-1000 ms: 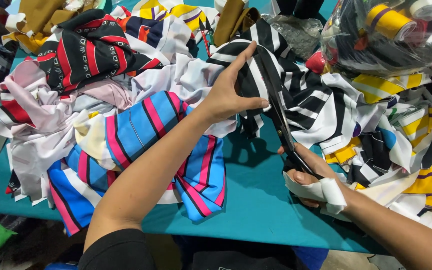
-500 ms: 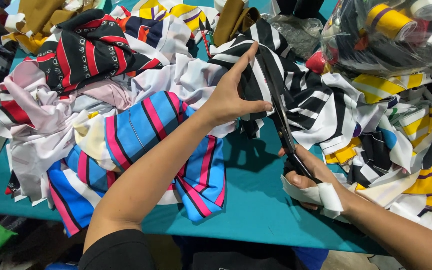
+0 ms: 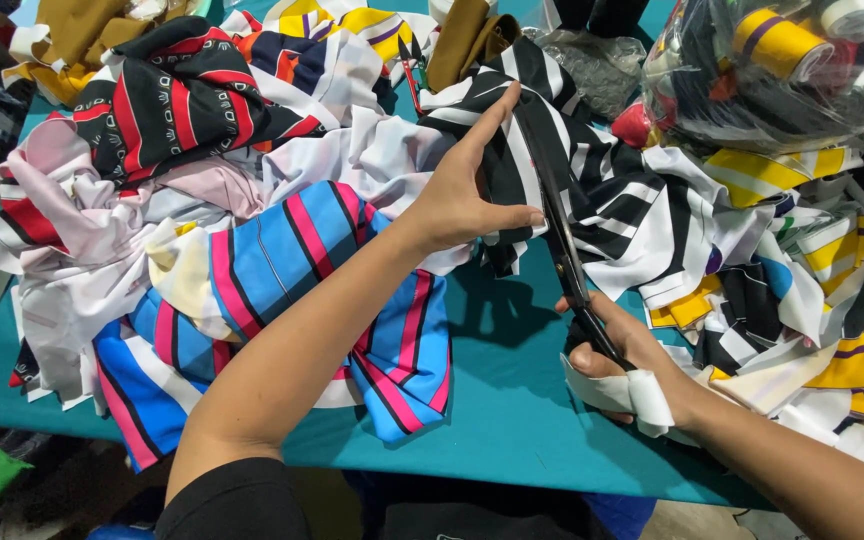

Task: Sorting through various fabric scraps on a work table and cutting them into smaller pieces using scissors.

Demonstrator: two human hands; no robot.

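My left hand (image 3: 467, 190) grips the edge of a black and white striped fabric (image 3: 602, 200) and holds it up off the teal table (image 3: 492, 400). Long black scissors (image 3: 557, 230) run along that fabric, their blades reaching toward my left fingertips. My right hand (image 3: 622, 360) holds the scissors by the handles near the table's front edge. A strip of white cloth (image 3: 617, 395) is wrapped around that hand.
A blue, pink and white striped cloth (image 3: 292, 280) lies under my left forearm. A black and red patterned cloth (image 3: 172, 100) and pale pieces lie to the left. Yellow, black and white scraps (image 3: 812, 270) pile up on the right below a clear plastic bag (image 3: 782, 70) of fabric.
The scissors and my right hand have moved forward along the striped fabric. My left hand has shifted slightly up and away with the fabric edge.
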